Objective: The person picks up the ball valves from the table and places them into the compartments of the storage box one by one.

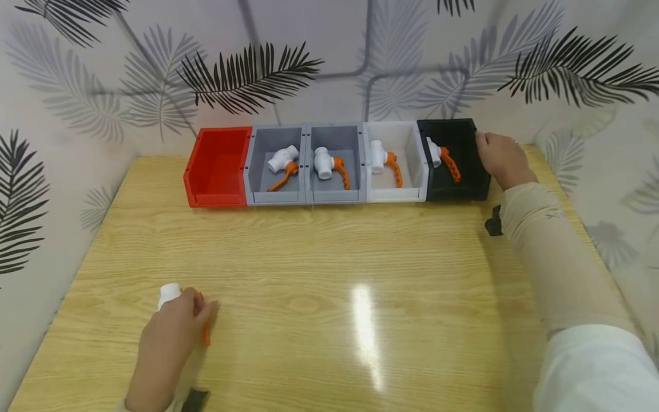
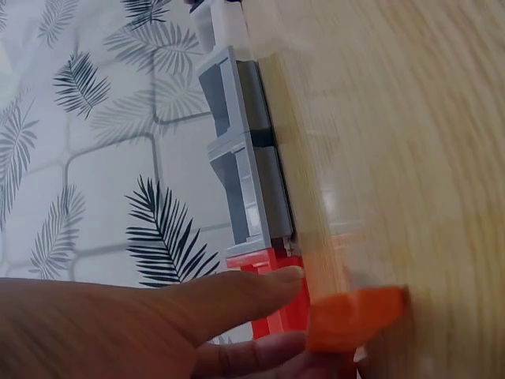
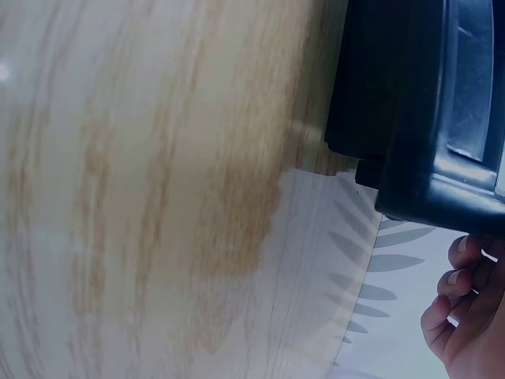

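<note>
At the lower left of the table, my left hand [image 1: 172, 326] pinches a white ball valve [image 1: 169, 293] by its orange lever handle [image 1: 206, 333]. Seen from the left wrist, the orange handle [image 2: 355, 317] lies at the thumb and fingertips; most of the valve's body is hidden. Far to the right, my right hand [image 1: 504, 157] holds the right side wall of a black bin [image 1: 463, 191] near its back corner. Curled fingers [image 3: 465, 278] show beside the black bin [image 3: 410, 158] in the right wrist view. A white valve with an orange handle [image 1: 451, 165] lies inside that bin.
Left of the black bin, a white bin [image 1: 396, 195] and two grey bins [image 1: 275, 198] [image 1: 337, 196] each hold one similar valve. A red bin [image 1: 218, 197] ends the row. Leaf-patterned cloth [image 1: 329, 46] rises behind the wooden table [image 1: 288, 286]. Black tape [image 1: 494, 221] marks the right side.
</note>
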The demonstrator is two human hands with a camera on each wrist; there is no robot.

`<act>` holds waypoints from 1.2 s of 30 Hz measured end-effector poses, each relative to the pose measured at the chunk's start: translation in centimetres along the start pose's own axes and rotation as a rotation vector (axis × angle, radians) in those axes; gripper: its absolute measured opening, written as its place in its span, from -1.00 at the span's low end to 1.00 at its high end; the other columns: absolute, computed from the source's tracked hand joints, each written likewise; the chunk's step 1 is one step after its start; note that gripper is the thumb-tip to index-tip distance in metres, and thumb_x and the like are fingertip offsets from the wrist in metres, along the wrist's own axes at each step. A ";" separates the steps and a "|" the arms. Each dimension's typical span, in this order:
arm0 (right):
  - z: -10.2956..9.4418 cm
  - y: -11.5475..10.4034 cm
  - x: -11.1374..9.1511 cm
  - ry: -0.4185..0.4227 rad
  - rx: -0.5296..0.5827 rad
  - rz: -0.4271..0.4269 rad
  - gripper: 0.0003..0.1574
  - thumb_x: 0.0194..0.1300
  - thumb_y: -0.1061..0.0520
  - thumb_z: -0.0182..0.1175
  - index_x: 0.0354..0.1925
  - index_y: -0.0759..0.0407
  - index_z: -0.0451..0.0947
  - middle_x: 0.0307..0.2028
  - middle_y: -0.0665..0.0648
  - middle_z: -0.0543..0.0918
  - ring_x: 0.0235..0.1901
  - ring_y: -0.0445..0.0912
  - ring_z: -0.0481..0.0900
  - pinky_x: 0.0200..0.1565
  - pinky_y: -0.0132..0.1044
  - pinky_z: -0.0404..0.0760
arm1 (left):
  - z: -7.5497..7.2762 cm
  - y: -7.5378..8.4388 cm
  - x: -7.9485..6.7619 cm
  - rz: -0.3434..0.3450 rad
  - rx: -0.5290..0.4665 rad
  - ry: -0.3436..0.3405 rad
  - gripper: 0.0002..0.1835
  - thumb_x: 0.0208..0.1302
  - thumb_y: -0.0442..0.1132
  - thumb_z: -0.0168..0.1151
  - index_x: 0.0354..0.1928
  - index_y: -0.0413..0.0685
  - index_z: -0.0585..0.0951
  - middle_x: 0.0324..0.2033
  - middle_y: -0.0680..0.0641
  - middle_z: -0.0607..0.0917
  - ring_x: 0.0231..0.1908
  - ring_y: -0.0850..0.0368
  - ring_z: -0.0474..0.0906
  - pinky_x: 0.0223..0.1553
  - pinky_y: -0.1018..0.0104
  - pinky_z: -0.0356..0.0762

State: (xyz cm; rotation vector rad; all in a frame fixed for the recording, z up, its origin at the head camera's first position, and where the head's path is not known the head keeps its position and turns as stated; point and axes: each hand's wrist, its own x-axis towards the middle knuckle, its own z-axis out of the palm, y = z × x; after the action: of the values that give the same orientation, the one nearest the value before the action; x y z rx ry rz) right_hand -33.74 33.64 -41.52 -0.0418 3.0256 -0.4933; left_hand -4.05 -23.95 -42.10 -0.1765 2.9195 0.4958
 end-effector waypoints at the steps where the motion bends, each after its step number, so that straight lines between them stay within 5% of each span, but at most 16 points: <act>1: 0.0 0.0 0.0 0.002 0.002 0.001 -0.17 0.43 -0.20 -0.64 -0.05 0.45 0.30 0.06 0.58 0.33 0.05 0.47 0.26 0.07 0.27 0.15 | -0.1 0.1 0.1 -0.003 -0.001 -0.014 -0.68 0.28 0.01 0.11 -0.42 -0.09 0.42 -0.68 0.01 0.40 -0.69 0.13 0.28 -0.70 0.26 0.21; 11: -0.1 0.4 0.3 -0.030 0.005 0.011 -0.10 0.42 -0.22 -0.66 0.19 0.46 0.22 0.16 0.57 0.26 0.12 0.46 0.20 0.14 0.25 0.09 | -0.2 0.8 0.3 0.007 0.008 -0.053 -0.76 0.25 -0.19 0.16 -0.39 -0.20 0.36 -0.58 -0.05 0.43 -0.64 0.10 0.33 -0.65 0.27 0.29; 18: 0.0 0.3 0.2 -0.014 0.009 0.021 -0.16 0.42 -0.21 -0.64 -0.04 0.43 0.30 0.09 0.58 0.32 0.05 0.46 0.27 0.05 0.27 0.19 | -0.3 1.1 0.1 0.041 0.006 -0.032 -0.77 0.20 -0.29 0.16 -0.29 -0.35 0.38 -0.48 -0.18 0.41 -0.58 0.04 0.35 -0.63 0.23 0.35; 31: -0.3 0.0 0.0 -0.055 0.009 0.049 -0.14 0.41 -0.23 -0.65 0.02 0.43 0.29 0.11 0.57 0.30 0.06 0.46 0.26 0.05 0.28 0.19 | -0.6 0.4 0.3 0.083 0.012 0.061 -0.84 0.16 -0.44 0.03 -0.22 -0.31 0.33 -0.46 -0.23 0.39 -0.58 -0.03 0.34 -0.59 0.10 0.36; 36: -0.4 0.1 0.0 -0.066 0.011 0.051 -0.14 0.41 -0.23 -0.66 -0.01 0.43 0.29 0.11 0.57 0.30 0.08 0.45 0.24 0.07 0.28 0.17 | -0.7 0.0 0.6 0.045 -0.017 0.069 -0.82 0.18 -0.45 0.03 -0.21 -0.37 0.30 -0.45 -0.28 0.43 -0.54 -0.08 0.43 -0.59 0.08 0.40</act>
State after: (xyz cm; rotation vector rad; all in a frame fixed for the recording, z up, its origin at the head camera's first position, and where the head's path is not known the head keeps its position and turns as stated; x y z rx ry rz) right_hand -33.80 33.85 -41.21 0.0201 2.9514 -0.4937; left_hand -4.74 -24.22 -41.52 -0.1323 2.9936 0.5313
